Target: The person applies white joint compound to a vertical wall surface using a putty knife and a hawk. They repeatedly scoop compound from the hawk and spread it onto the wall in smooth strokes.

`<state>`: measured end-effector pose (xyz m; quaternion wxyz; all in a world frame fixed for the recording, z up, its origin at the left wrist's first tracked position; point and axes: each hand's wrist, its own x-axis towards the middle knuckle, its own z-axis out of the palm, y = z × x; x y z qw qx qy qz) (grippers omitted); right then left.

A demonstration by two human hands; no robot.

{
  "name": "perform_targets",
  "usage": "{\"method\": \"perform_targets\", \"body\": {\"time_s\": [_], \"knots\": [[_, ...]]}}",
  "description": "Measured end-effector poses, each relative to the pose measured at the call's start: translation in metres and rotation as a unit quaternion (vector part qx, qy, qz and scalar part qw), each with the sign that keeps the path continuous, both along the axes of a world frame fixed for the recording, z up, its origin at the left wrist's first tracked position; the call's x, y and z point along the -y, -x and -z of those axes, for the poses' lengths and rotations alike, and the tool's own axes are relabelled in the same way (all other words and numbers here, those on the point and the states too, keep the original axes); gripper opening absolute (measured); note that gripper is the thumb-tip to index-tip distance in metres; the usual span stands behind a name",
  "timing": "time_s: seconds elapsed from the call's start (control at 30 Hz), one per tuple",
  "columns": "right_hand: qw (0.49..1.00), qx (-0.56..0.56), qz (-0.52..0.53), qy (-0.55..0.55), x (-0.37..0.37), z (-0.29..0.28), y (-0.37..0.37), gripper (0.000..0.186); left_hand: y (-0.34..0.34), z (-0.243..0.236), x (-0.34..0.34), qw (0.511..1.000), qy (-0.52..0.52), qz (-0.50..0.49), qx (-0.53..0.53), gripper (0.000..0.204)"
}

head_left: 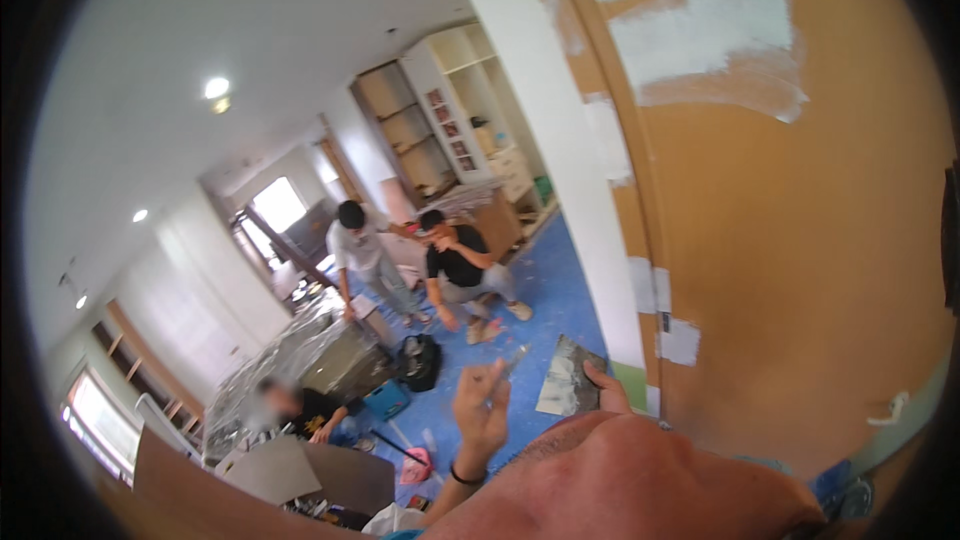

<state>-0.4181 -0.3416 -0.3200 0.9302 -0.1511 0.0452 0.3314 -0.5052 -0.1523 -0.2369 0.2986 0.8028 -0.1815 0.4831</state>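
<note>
My right hand [610, 392] grips a flat rectangular putty plate [572, 376], its face smeared grey and white, with the thumb along its edge. Left of it, my left hand [482, 412] is raised with its fingers curled, a dark band at the wrist. A thin pale-tipped tool [517, 353] sticks up by those fingers; its handle is hidden and its kind is hard to make out. Close on the right stands an orange-brown door-like panel [800, 240], with white putty patches [710, 30] across its upper part and down its left edge.
Blue sheeting [570, 290] covers the floor. One person [365, 250] stands bent over, another [460, 260] squats, a third [310, 415] sits low at left. A black bag [419, 360], blue box [386, 400] and plastic-wrapped furniture [300, 345] stand nearby. Shelving [480, 80] lines the back.
</note>
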Motion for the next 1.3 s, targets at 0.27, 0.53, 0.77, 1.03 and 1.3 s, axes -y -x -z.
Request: {"method": "perform_targets", "body": {"time_s": [0.27, 0.53, 0.77, 1.03, 1.3], "knots": [[0.999, 0.042, 0.018, 0.013, 0.042, 0.013, 0.001, 0.033, -0.011, 0.076, 0.060, 0.963, -0.039, 0.238, -0.124, 0.055], [0.993, 0.029, 0.074, 0.086, 0.078, 0.022, 0.008, 0.039, -0.024, 0.091, 0.025, 0.942, -0.182, 0.162, -0.231, 0.075], [0.949, 0.085, 0.284, 0.109, 0.064, 0.003, 0.025, 0.036, -0.005, 0.082, 0.028, 0.897, 0.221, 0.196, -0.330, 0.046], [0.923, 0.082, 0.360, 0.110, 0.054, -0.006, 0.053, 0.032, 0.009, 0.099, 0.040, 0.831, 0.362, 0.222, -0.359, 0.052], [0.872, 0.159, 0.375, 0.271, 0.042, -0.007, 0.066, 0.037, -0.008, 0.129, 0.039, 0.798, 0.273, 0.301, -0.446, 0.034]]}}
